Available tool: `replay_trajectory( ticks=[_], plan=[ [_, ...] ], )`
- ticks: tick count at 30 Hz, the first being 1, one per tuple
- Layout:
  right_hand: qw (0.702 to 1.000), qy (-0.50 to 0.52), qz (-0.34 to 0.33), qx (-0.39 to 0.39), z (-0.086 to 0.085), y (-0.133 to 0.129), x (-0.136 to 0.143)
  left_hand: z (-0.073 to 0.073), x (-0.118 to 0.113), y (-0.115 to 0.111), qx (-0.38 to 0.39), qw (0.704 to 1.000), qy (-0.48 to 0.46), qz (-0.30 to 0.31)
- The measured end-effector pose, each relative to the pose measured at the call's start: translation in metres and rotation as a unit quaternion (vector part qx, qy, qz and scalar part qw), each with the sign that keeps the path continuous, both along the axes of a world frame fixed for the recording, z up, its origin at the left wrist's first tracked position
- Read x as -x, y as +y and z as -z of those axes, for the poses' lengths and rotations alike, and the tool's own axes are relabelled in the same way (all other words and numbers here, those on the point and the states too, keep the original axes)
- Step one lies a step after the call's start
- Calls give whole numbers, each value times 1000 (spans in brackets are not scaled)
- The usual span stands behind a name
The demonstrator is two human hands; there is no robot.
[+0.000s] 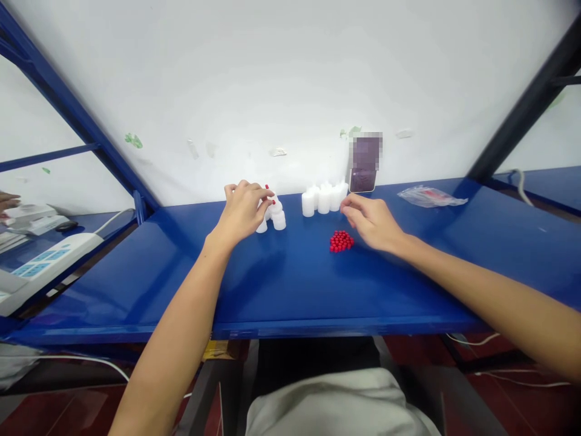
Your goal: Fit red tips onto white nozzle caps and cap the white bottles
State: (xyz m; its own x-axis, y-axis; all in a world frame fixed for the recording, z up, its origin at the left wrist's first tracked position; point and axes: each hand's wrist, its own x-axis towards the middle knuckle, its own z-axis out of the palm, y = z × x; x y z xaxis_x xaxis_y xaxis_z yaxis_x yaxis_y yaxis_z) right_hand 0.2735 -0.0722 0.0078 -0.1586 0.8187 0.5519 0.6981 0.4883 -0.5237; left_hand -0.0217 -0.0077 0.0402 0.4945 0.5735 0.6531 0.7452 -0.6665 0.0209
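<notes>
My left hand (247,207) is over a small group of white bottles (279,220) at the middle left, its fingers curved round or just above them; red tips show beside its fingertips, and what it grips is hidden. My right hand (370,221) has thumb and fingertips pressed together beside a second group of white bottles (324,200) standing near the wall. Anything between those fingertips is too small to make out. A pile of small red caps (341,241) lies on the blue table (281,290), just left of and below my right hand.
A phone (364,163) leans on the wall behind the bottles. A clear plastic bag (431,196) with something red lies at the right. At the far left are a white power strip (45,263) and part of another person's hand (8,201).
</notes>
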Motion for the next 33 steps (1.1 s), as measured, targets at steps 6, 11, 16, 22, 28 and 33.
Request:
replay_trajectory(
  ticks=[6,11,16,22,28,33],
  plan=[
    [1000,10,-28,-2,2,0,-2,0,0,0,4,1000,2,8],
    [998,-2,-69,-6,1,-2,0,-5,-12,-13,-6,997,-67,40],
    [996,1,-87,-13,-2,-5,8,14,-51,-31,15,967,-202,152],
    [994,13,-107,32,1,-4,11,42,-76,-33,23,950,-217,222],
    [995,-24,-93,41,3,-5,19,32,-73,-35,22,939,-231,252],
    [992,-17,-113,51,-3,-12,26,29,-79,-45,19,928,-231,290]
  ],
)
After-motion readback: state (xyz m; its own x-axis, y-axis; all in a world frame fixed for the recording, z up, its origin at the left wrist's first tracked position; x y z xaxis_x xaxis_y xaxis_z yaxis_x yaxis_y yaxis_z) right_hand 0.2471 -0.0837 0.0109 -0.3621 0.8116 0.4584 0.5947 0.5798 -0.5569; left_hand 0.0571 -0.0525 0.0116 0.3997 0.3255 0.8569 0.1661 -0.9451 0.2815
